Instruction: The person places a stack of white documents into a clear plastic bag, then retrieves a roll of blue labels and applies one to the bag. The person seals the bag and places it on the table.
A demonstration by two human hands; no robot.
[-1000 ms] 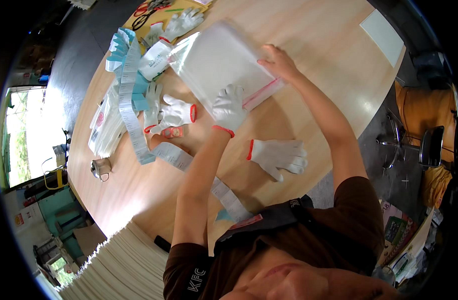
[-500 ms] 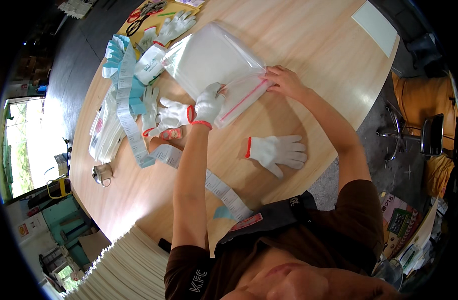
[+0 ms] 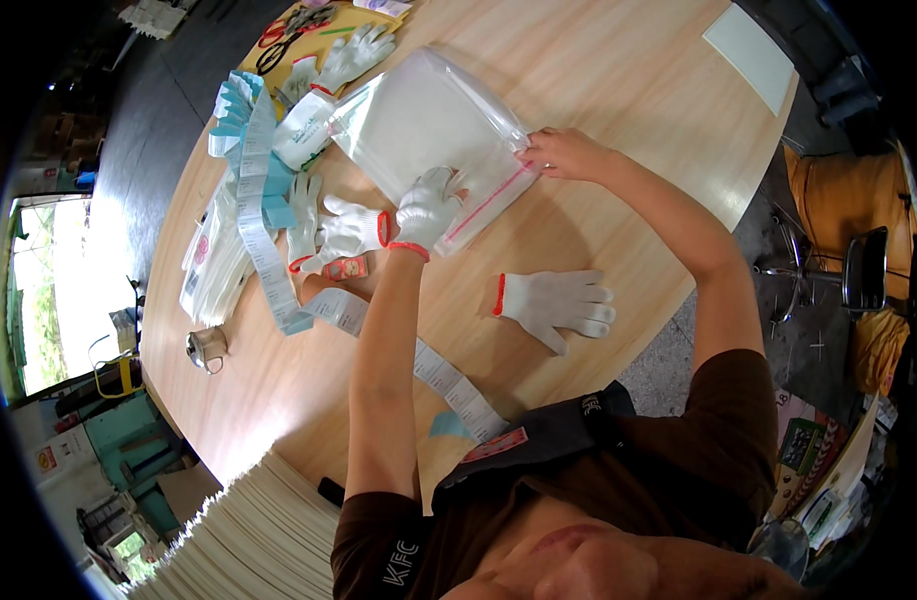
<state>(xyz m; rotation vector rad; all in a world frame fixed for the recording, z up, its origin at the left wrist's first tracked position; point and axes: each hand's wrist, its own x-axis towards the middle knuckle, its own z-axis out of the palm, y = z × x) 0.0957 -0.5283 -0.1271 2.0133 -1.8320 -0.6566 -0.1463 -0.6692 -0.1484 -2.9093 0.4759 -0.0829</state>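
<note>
A stack of clear plastic bags (image 3: pixel 428 115) lies on the table, with a pink strip along its near flap. My left hand (image 3: pixel 428 212) wears a white knitted glove with a red cuff; bare fingertips show past it. Its fingers are closed on the bag at the flap's left end. My right hand (image 3: pixel 566 155) is bare and pinches the flap's right end. Nearer me, a loose white glove (image 3: pixel 558 305) lies flat. More white gloves (image 3: pixel 350 230) lie just left of my left wrist, beside a small red packet (image 3: pixel 345 268).
A long folded strip of printed labels (image 3: pixel 253 190) runs down the left side and under my left forearm. Beyond it are a pile of plastic packages (image 3: pixel 216 260) and a metal cup (image 3: pixel 207 348). Scissors (image 3: pixel 275 50) lie at the far left, a white sheet (image 3: pixel 750 55) at the far right.
My right hand has shifted slightly left along with the flap's right end, and its elbow has swung outward. My left hand has moved a little to the right, still on the bag.
</note>
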